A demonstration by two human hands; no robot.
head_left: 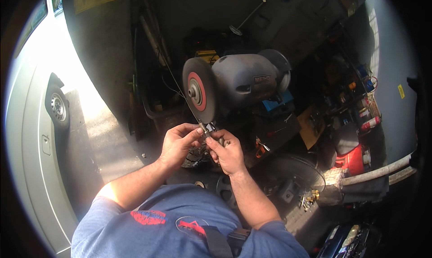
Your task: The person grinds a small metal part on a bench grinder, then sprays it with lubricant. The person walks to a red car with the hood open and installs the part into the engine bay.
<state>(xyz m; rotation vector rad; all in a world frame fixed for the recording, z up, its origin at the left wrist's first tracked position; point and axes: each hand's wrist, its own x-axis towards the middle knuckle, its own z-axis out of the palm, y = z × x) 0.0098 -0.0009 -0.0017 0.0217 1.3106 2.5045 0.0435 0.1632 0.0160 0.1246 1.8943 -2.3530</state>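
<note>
A bench grinder (245, 78) with a grey rounded motor housing stands ahead of me. Its dark grinding wheel (210, 89), with a red disc and a hub nut at the centre, is on the left side. Just under the wheel's lower edge, a short, slim metal part (204, 126) is pinched between the fingers of my left hand (177, 143). My right hand (228, 152) is closed around the part's lower end, thumb on top. The part's tip is at the wheel's rim; whether they touch I cannot tell. Fingers cover much of the part, so its exact kind is unclear.
A second wheel (281, 71) sits at the grinder's right end. Below it are a blue box (277, 100) and an orange-handled tool (260, 148). Cluttered shelves and a red container (350, 161) stand right. A pale vehicle (33, 145) is parked left.
</note>
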